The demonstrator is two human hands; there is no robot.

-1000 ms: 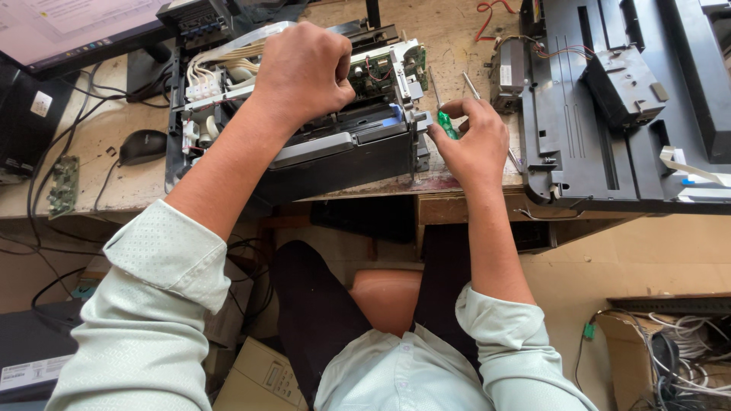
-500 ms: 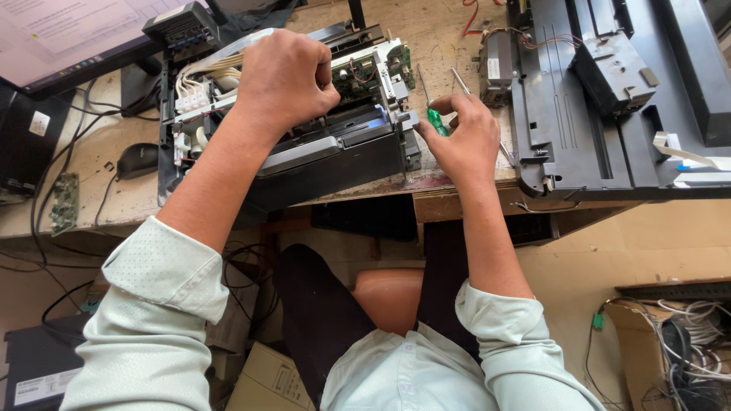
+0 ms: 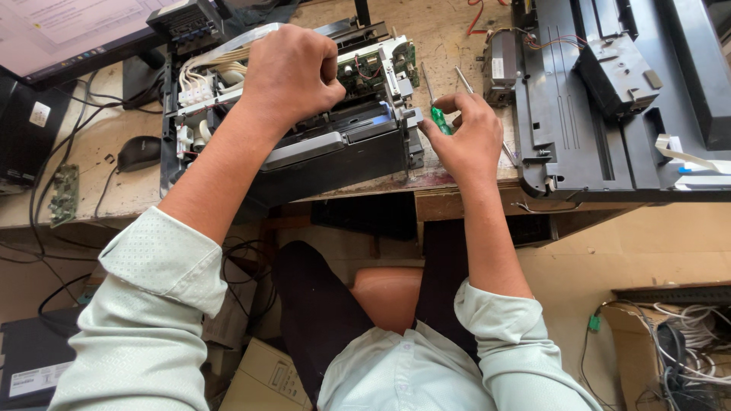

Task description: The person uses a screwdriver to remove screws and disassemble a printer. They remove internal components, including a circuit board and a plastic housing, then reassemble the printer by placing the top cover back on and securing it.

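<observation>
Fingers of the left hand [image 3: 293,72] curl shut over the printer [image 3: 327,144]; right hand [image 3: 466,137] pinches a green screwdriver [image 3: 439,118] just beside it.

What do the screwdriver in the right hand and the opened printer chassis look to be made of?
Screwdriver: translucent green plastic handle, by its glassy tint; thin bare-metal shaft, grey and shiny. The right hand grips it. Printer chassis: mostly matte black and grey moulded plastic, probably with some metal parts inside. The left hand rests on top of it.
</observation>
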